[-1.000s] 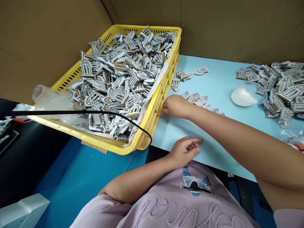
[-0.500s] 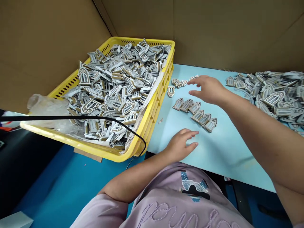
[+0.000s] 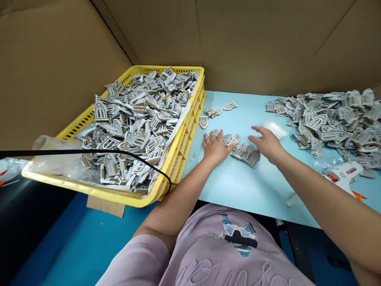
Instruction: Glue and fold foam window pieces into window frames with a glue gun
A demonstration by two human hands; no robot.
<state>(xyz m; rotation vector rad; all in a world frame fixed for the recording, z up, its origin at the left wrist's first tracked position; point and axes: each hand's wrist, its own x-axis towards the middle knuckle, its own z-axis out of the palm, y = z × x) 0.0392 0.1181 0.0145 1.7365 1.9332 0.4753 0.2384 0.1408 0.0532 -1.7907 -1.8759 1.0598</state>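
Several small arch-shaped window pieces (image 3: 245, 153), grey-white with brownish edges, lie in a slanting row on the light blue table (image 3: 232, 182). My left hand (image 3: 214, 149) rests over the left part of this row, fingers spread, partly covering the pieces there. Beyond the right end of the row is my right hand (image 3: 264, 143), its thumb and fingers apart, with nothing visible in it. A few more arch pieces (image 3: 213, 112) are scattered farther back, one of them (image 3: 204, 122) showing its patterned face near the basket.
A yellow plastic basket (image 3: 181, 159) heaped with arch pieces stands at left, a black cable (image 3: 119, 151) crossing its front. At right lie another heap of pieces (image 3: 333, 119), a white glue gun (image 3: 342, 174) with orange parts, and a white lump (image 3: 276, 128). Cardboard walls (image 3: 238, 47) enclose the back.
My left hand has moved forward onto the row of pieces. My right hand has come back from the far pieces toward the row's right end. The view has shifted right, showing the glue gun.
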